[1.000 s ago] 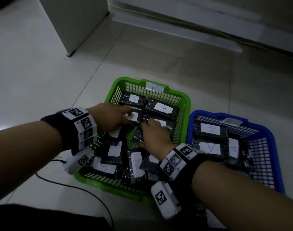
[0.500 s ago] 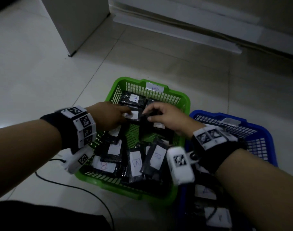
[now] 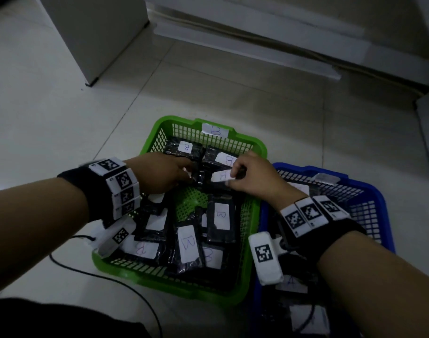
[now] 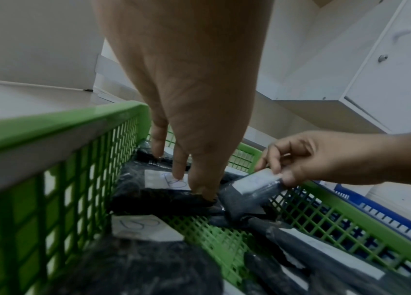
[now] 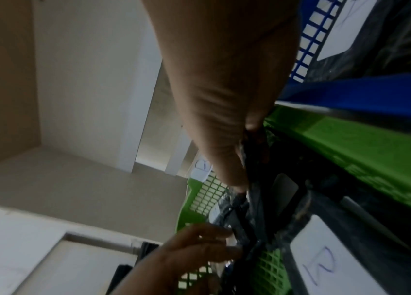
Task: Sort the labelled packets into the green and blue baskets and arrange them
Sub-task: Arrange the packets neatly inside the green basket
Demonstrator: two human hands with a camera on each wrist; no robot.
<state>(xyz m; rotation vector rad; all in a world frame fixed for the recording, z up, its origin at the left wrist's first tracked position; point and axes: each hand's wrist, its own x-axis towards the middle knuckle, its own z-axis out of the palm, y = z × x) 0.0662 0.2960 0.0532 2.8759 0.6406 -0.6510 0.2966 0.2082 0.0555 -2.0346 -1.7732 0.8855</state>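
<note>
On a pale tiled floor beside white cabinets, a green basket of black packets marked B sits against a blue basket of packets marked A. The right hand pinches a B packet tilted over the green basket's far half. The left hand presses straight fingers on a neighbouring packet lying flat there.

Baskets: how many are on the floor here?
2. The green basket sits on the left and the blue basket right beside it on the right. No other shows, though one could lie outside the views.
</note>
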